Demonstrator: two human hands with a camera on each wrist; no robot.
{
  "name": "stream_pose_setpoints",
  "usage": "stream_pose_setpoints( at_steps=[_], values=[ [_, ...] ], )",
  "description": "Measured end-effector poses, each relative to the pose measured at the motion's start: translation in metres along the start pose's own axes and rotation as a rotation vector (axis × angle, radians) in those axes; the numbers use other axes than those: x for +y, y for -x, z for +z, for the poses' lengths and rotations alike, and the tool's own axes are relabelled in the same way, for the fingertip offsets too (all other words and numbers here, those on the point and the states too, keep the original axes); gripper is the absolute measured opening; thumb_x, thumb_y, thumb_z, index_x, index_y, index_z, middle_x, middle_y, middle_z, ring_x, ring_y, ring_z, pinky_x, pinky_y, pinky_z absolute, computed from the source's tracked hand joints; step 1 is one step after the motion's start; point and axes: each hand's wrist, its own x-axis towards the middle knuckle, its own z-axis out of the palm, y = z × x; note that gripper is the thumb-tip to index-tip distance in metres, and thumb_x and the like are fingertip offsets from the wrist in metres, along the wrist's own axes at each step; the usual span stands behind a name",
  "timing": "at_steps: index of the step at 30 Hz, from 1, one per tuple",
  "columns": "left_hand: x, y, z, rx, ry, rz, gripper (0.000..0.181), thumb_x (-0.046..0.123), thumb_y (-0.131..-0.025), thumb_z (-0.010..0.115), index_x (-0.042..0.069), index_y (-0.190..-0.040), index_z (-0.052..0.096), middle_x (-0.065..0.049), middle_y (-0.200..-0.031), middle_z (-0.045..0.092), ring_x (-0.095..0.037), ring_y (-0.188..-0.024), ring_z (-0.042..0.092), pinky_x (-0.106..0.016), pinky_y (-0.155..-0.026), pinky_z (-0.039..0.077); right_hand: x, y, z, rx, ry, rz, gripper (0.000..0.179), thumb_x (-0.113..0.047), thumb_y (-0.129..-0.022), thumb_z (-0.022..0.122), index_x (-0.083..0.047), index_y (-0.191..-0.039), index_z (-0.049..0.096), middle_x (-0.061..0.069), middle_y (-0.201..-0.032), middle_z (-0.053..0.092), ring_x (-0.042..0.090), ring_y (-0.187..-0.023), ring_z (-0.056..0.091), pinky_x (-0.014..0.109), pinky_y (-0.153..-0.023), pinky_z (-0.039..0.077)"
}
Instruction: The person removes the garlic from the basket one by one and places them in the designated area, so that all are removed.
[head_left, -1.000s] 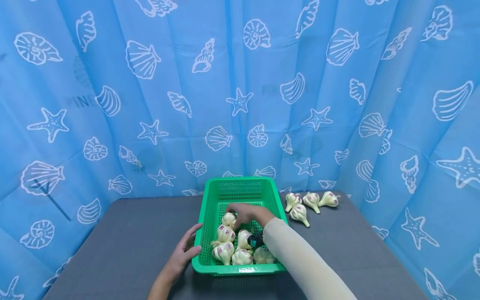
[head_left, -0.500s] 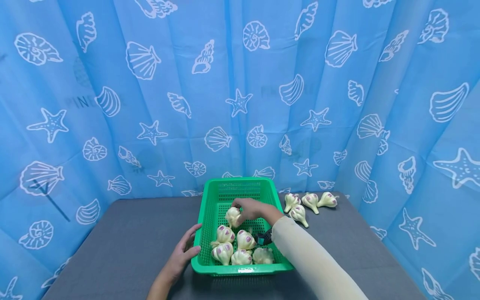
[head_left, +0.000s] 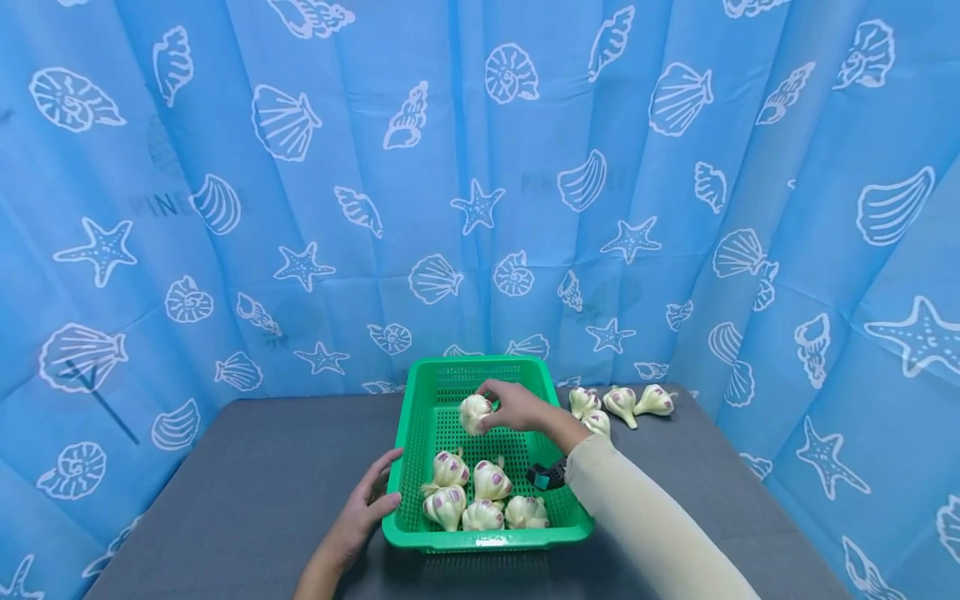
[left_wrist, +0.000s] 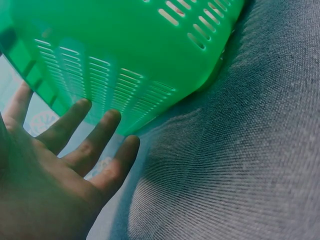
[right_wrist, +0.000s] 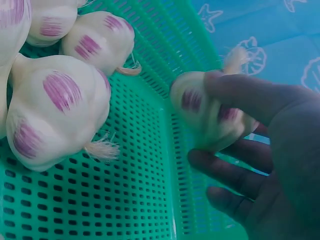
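Grey cloth covers the surface (head_left: 300, 450) before us, with a green basket (head_left: 450, 540) midway between its left and right edges. By the basket's near left corner, our left hand (head_left: 360, 508) holds its fingers (left_wrist: 90, 142) spread and nearly straight against the outer wall, gripping nothing; we judge it a steadying touch. Five garlic bulbs (head_left: 491, 481) lie toward the basket's near edge. Over its far half, our right hand (head_left: 517, 408) pinches a single bulb (head_left: 475, 414) between thumb and foremost fingers, the lower ones loose and apart. That forearm, in a cream sleeve (head_left: 652, 517), slants across the basket's right edge, and the bulb looks clear of the floor. We take the step in hand as lifting; the next move seems to call for a firm pinch and, if heading out, height over the edge. Four more bulbs (head_left: 621, 402) sit near the surface's far right corner, one partly behind our arm. Beyond hangs a blue curtain (head_left: 480, 125) of white shells.
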Motion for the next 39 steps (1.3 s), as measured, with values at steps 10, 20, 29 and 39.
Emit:
stream_pose_setpoints(
  at_steps=[10, 20, 29, 39],
  values=[
    [-0.001, 0.001, 0.002, 0.006, 0.004, 0.002, 0.058, 0.012, -0.099, 0.049, 0.009, -0.152, 0.028, -0.029, -0.143, 0.036, -0.038, -0.125, 0.044, -0.033, -0.090, 0.046, -0.007, 0.014, -0.016, 0.146, -0.081, -0.033, 0.051, -0.025, -0.083, 0.079, -0.009, -0.125, 0.057, 0.005, -0.109, 0.063, 0.025, -0.100, 0.062, 0.037, -0.077, 0.051],
    [-0.003, -0.001, 0.001, 0.031, -0.005, -0.012, 0.057, 0.014, -0.098, 0.050, 0.012, -0.152, 0.031, -0.027, -0.143, 0.037, -0.037, -0.124, 0.045, -0.037, -0.091, 0.045, -0.005, 0.025, -0.027, 0.222, -0.092, -0.091, 0.050, -0.026, -0.082, 0.079, -0.008, -0.123, 0.059, 0.003, -0.104, 0.063, 0.022, -0.098, 0.059, 0.038, -0.079, 0.048],
    [0.000, 0.000, 0.001, 0.032, 0.001, -0.025, 0.057, 0.014, -0.099, 0.049, 0.011, -0.152, 0.030, -0.028, -0.144, 0.035, -0.041, -0.127, 0.042, -0.038, -0.091, 0.044, -0.004, 0.038, -0.032, 0.253, -0.146, -0.106, 0.047, -0.024, -0.082, 0.078, -0.005, -0.120, 0.058, 0.005, -0.104, 0.063, 0.023, -0.100, 0.059, 0.038, -0.082, 0.047],
    [0.001, 0.001, 0.001, 0.009, 0.002, -0.011, 0.057, 0.013, -0.099, 0.047, 0.009, -0.152, 0.028, -0.030, -0.143, 0.035, -0.040, -0.124, 0.044, -0.035, -0.089, 0.045, 0.000, 0.052, -0.038, 0.271, -0.204, -0.114, 0.046, -0.024, -0.089, 0.072, -0.002, -0.125, 0.053, 0.010, -0.111, 0.058, 0.030, -0.113, 0.056, 0.044, -0.090, 0.045]
  ],
)
